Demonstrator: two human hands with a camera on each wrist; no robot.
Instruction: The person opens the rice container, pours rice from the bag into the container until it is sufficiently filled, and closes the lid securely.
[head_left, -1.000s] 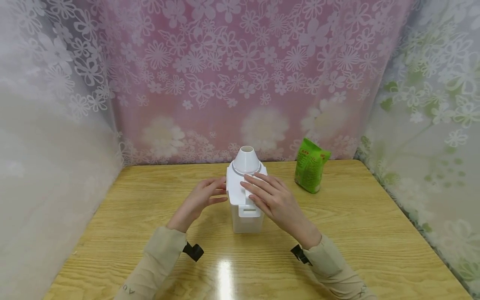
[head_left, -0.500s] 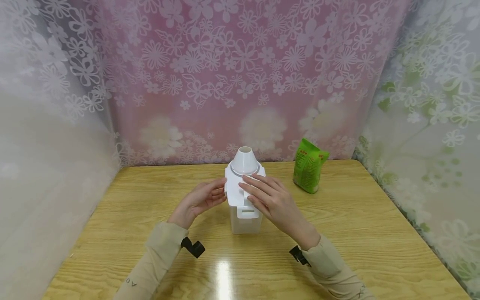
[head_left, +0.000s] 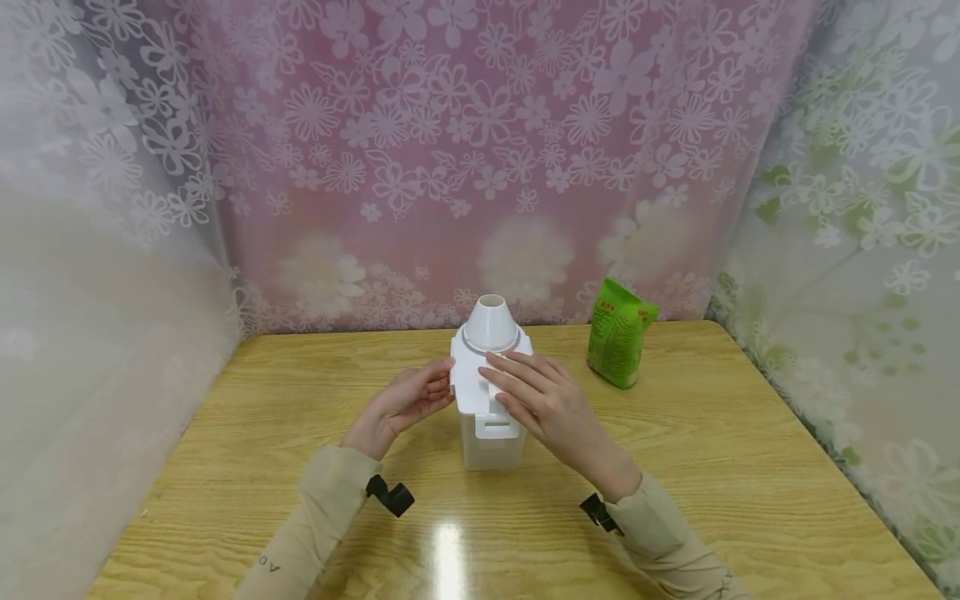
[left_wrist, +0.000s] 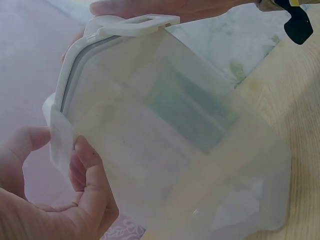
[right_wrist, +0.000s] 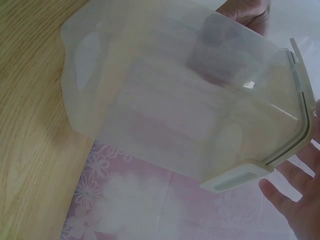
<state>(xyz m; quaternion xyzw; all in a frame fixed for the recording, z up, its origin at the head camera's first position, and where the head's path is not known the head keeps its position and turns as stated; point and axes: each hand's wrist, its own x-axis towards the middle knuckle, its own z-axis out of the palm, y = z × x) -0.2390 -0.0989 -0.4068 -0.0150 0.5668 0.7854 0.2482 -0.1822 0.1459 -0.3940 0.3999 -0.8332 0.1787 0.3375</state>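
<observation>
A translucent storage box (head_left: 492, 454) stands upright on the table, with a white lid (head_left: 470, 379) and a cone-shaped spout (head_left: 491, 327) on top. My left hand (head_left: 408, 400) is at the lid's left side. In the left wrist view it pinches the white side latch (left_wrist: 61, 142) between thumb and fingertips, and the latch slants away from the box wall. Across the top of the lid lies my right hand (head_left: 546, 400), fingers nearly straight. The right wrist view shows another side latch (right_wrist: 237, 177), and a front latch (head_left: 497, 427) faces me.
A green printed bag (head_left: 621, 333) stands at the back right of the wooden table (head_left: 315, 358). Flowered curtains (head_left: 405, 167) hang behind and at both sides. A black wrist camera mount (head_left: 392, 497) sits at my left sleeve.
My left fingers, straighter a second ago, have curled in at the lid's left side. The right hand keeps its place on the lid, and the box and bag stay put.
</observation>
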